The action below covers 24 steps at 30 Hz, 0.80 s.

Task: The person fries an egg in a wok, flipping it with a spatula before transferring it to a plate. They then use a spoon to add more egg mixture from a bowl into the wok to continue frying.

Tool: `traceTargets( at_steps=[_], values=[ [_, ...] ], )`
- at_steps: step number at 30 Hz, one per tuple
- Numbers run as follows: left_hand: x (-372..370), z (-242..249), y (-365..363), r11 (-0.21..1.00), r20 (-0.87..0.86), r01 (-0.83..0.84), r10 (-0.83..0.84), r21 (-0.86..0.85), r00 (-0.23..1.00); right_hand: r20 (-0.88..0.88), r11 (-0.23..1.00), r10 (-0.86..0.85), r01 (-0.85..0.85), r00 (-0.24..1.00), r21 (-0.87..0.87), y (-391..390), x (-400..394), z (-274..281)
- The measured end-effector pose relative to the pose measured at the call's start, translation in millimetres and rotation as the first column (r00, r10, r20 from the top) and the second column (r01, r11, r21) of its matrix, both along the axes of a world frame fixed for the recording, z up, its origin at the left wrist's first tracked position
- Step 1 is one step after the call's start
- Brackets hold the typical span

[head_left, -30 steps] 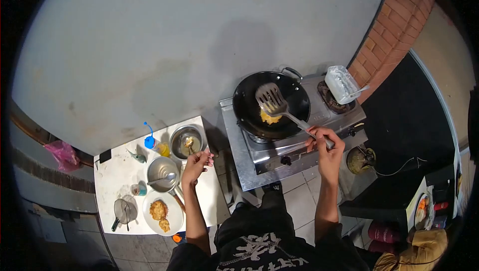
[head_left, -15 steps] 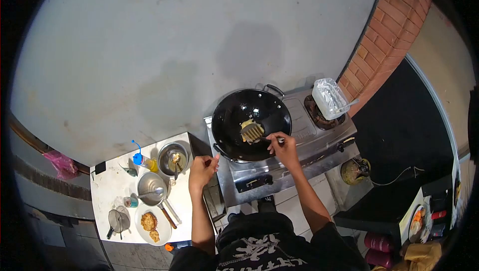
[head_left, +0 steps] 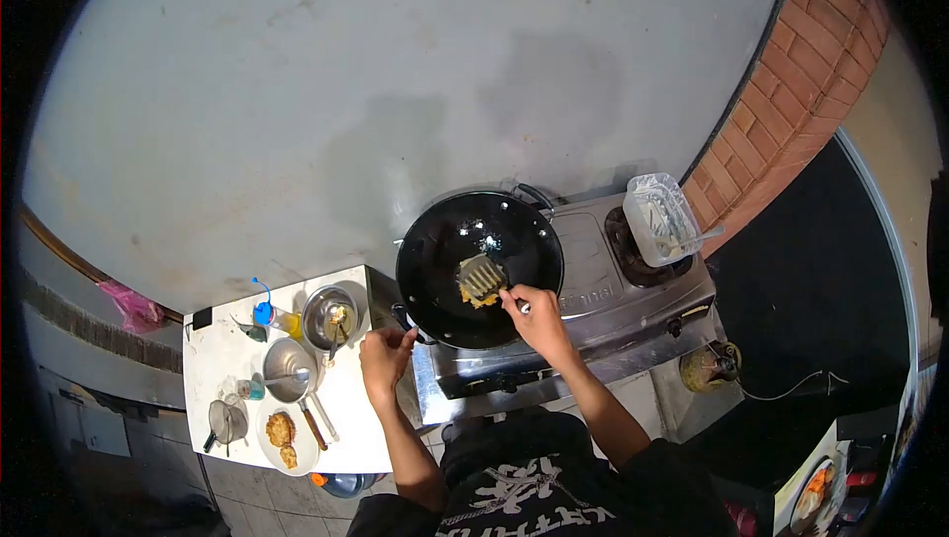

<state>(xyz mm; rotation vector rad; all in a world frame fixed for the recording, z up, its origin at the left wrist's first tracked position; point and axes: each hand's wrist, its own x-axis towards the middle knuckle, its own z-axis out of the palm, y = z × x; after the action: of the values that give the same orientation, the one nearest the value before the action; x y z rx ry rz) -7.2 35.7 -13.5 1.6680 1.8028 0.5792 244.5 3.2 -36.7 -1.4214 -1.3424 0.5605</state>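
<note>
A black wok (head_left: 435, 260) sits on the left side of the stove, its left handle near my left hand (head_left: 384, 367). The fingers of that hand are closed at this handle, mostly hiding the grip. My right hand (head_left: 539, 324) is wrapped round the handle of a slotted spatula (head_left: 481, 275). The spatula's head rests over a yellow-golden fritter (head_left: 476, 298) at the bottom of the wok and covers most of it.
On the right burner stands a clear plastic container (head_left: 657, 211) with a spoon. The white table (head_left: 356, 438) at left bears a metal bowl (head_left: 321, 305), a saucepan (head_left: 287, 359), a strainer (head_left: 229, 423), an oil bottle (head_left: 287, 323) and a plate (head_left: 306, 453) of browned fritters.
The wok has shifted left on the stove, my left hand beside it. The spatula has moved with my right hand and turned over the fritter, whose golden edge now shows below. The view has shifted slightly.
</note>
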Motion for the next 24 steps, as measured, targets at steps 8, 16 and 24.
traceTargets(
  at_steps=[8,16,24],
  values=[
    [1,-3,0,0.999,0.030,-0.038,0.038,0.007,0.999,0.038,0.997,-0.028,0.025,0.999,0.070,15,1,11],
    [5,3,3,0.998,-0.008,-0.049,0.049,0.040,0.999,0.013,0.995,-0.086,0.086,0.996,-0.049,17,1,5],
    [4,-4,2,0.995,-0.030,-0.054,0.057,0.082,0.998,-0.021,0.986,-0.162,0.163,0.987,0.030,19,-4,-1]
  ],
)
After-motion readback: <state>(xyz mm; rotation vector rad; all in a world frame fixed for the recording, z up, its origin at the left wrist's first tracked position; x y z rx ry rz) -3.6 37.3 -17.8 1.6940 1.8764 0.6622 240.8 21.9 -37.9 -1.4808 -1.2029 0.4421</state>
